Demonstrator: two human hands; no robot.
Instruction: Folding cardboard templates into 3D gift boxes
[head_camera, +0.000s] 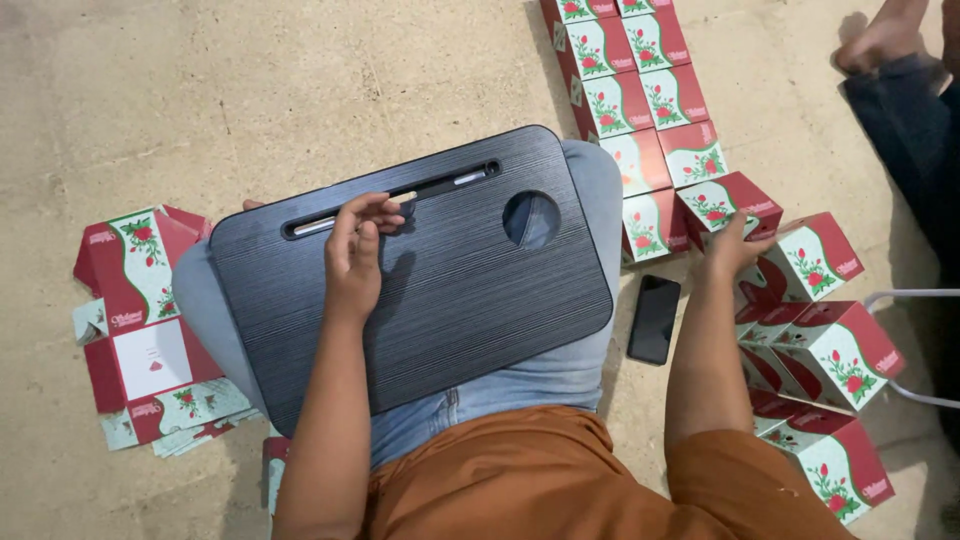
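Observation:
A black lap tray (460, 290) rests across my knees, with a long slot and a round hole in its top. My left hand (357, 248) lies on the tray, fingers loosely curled by the slot, holding nothing. My right hand (733, 243) reaches out to the right and touches a folded red and white box with a rose print (728, 202) on the floor. That box stands at the near end of a double row of like boxes (640, 90) running away from me.
A pile of flat unfolded box blanks (140, 320) lies on the floor to my left. Several assembled boxes (835, 350) are heaped at my right. A black phone (655, 318) lies by my right knee. Another person's foot and leg (890, 60) are at the top right.

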